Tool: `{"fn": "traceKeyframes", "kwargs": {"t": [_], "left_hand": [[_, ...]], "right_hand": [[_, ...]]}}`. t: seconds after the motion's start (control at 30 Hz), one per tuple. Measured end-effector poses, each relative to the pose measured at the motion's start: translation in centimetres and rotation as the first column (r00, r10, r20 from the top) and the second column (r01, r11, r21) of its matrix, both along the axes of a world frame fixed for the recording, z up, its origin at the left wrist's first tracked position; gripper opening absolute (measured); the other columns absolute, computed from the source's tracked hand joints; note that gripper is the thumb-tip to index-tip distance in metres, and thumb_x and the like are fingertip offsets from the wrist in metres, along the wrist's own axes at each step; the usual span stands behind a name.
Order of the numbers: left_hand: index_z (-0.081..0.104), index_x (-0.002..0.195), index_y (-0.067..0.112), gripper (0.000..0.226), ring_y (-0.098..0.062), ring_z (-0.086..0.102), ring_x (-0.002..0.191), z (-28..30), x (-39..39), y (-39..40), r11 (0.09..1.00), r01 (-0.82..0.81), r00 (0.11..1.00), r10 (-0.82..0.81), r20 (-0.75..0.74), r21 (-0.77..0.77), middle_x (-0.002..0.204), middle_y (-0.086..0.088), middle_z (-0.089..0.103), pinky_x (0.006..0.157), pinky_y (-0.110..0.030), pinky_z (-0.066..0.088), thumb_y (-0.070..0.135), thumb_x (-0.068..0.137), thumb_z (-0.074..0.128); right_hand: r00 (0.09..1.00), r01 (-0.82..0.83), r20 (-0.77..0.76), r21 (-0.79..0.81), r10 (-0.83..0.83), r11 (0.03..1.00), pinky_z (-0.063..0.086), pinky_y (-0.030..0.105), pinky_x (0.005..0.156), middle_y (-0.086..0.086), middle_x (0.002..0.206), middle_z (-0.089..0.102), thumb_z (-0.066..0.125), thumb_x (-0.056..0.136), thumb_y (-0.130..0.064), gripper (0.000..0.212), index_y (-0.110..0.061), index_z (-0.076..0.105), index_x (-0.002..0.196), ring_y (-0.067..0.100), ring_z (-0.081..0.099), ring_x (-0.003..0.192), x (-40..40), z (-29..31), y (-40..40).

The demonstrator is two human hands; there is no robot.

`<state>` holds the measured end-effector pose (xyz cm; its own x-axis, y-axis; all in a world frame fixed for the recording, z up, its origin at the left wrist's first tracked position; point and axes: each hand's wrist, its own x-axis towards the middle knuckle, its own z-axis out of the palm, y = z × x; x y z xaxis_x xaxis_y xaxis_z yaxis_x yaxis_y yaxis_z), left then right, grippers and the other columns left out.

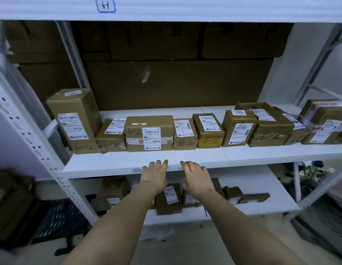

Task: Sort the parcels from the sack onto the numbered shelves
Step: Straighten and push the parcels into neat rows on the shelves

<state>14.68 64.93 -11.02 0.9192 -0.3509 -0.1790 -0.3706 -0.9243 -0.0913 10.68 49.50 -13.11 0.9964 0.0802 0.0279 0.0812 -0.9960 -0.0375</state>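
Observation:
A row of several brown cardboard parcels marked "6-2" stands on the white middle shelf [195, 155]; the wide one [149, 133] sits mid-row, a tall one [75, 119] at the left end, and one with a yellow front [209, 133] right of centre. My left hand [154, 175] and my right hand [196, 175] reach side by side to the shelf's front edge, fingers straight and holding nothing. Their fingertips lie at the edge, short of the parcels. The sack is out of view.
The shelf above bears a hand-written tag "6-1" [105, 5]. Large brown cartons [176, 83] fill the back of the middle shelf. More parcels [169, 199] lie on the lower shelf. A dark crate [57, 220] stands on the floor at left. White uprights [40, 150] frame the bay.

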Motion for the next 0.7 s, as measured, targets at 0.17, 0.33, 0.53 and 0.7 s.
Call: {"fn": "traceKeyframes", "kwargs": {"t": [0.17, 0.33, 0.53, 0.7], "left_hand": [[0.005, 0.153, 0.019, 0.076, -0.029, 0.021, 0.142, -4.2, -1.4, 4.1, 0.999, -0.039, 0.988, 0.041, -0.146, 0.017, 0.156, -0.007, 0.02, 0.11, -0.045, 0.03, 0.029, 0.095, 0.052], [0.006, 0.153, 0.017, 0.072, -0.029, 0.017, 0.144, -8.6, -2.4, 6.3, 0.994, -0.106, 0.971, 0.111, -0.21, 0.037, 0.158, -0.007, 0.016, 0.112, -0.048, 0.027, 0.025, 0.095, 0.048], [0.003, 0.153, 0.015, 0.077, -0.028, 0.014, 0.145, -16.7, -0.1, 6.2, 0.991, -0.11, 0.957, 0.126, -0.26, 0.075, 0.158, -0.006, 0.011, 0.114, -0.047, 0.023, 0.032, 0.094, 0.049], [0.001, 0.153, 0.015, 0.077, -0.028, 0.006, 0.147, -26.8, 2.9, 5.3, 0.989, -0.12, 0.955, 0.138, -0.264, 0.082, 0.16, -0.006, 0.003, 0.117, -0.045, 0.013, 0.034, 0.095, 0.047]], "right_hand": [[0.991, -0.006, -0.13, -0.019, 0.003, 1.0, 0.027, 0.04, 0.112, 0.004, 0.153, 0.029, 0.05, 0.094, -0.029, 0.07, -0.018, 0.014, 0.153, 0.024, 0.025, 0.142, -1.2, -2.8, 2.5], [0.966, -0.034, -0.259, -0.072, 0.014, 0.997, 0.026, 0.045, 0.111, 0.007, 0.151, 0.029, 0.055, 0.092, -0.031, 0.074, -0.015, 0.015, 0.152, 0.027, 0.027, 0.14, -1.1, -7.0, 3.5], [0.941, -0.086, -0.335, -0.103, 0.046, 0.991, 0.029, 0.045, 0.109, 0.008, 0.148, 0.031, 0.056, 0.091, -0.032, 0.073, -0.016, 0.016, 0.151, 0.029, 0.03, 0.137, 1.1, -15.9, 4.0], [0.932, -0.103, -0.356, -0.105, 0.059, 0.989, 0.028, 0.043, 0.109, 0.008, 0.149, 0.031, 0.056, 0.09, -0.029, 0.07, -0.015, 0.021, 0.149, 0.029, 0.028, 0.137, 4.1, -26.7, 3.8]]}}
